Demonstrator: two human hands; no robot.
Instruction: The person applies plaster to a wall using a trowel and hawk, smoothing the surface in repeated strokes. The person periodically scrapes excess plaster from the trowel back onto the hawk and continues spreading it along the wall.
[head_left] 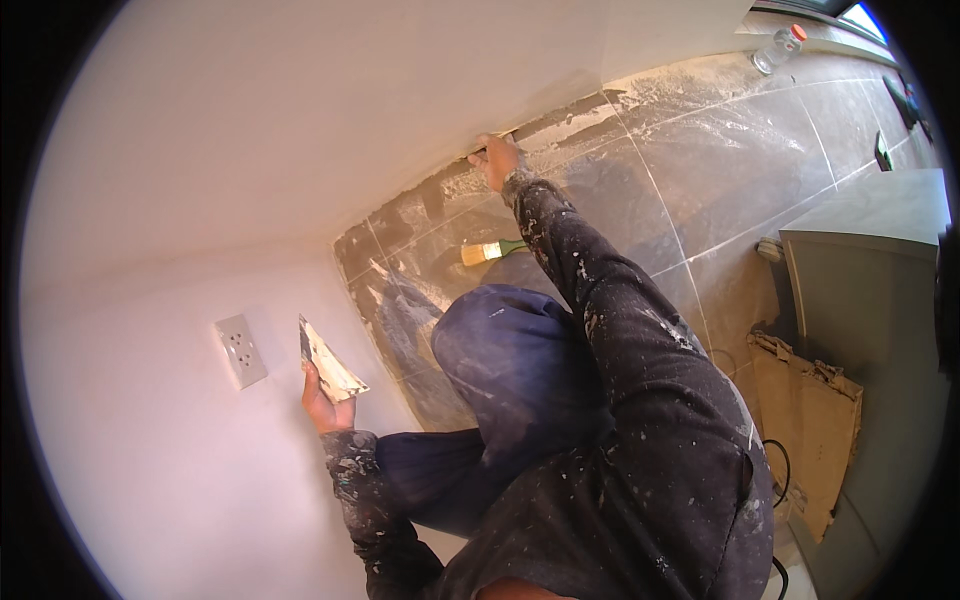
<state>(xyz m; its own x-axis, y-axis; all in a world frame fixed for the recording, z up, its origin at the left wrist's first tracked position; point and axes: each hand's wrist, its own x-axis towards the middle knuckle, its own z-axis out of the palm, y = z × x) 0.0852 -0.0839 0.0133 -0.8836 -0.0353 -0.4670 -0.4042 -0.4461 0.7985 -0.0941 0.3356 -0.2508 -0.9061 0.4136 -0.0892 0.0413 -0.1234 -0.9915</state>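
Note:
My left hand [327,402] is closed around the lower end of a flat putty blade [328,362], held up near the left wall. Cream-coloured putty coats much of its tapering face. My right hand [497,162] reaches far out to the foot of the wall, where the wall meets the grey tiled floor. Its fingers are bent together against that joint; a thin dark edge shows by the fingertips, but what they grip is too hidden to name. A paintbrush [486,252] with pale bristles and a green handle lies on the tiles below my right forearm.
A white wall socket [240,350] sits left of my left hand. Beside my right arm stand a grey cabinet [850,290] and a torn cardboard piece [808,435], with a black cable [784,470] near it. A clear bottle [777,50] with an orange cap stands far right.

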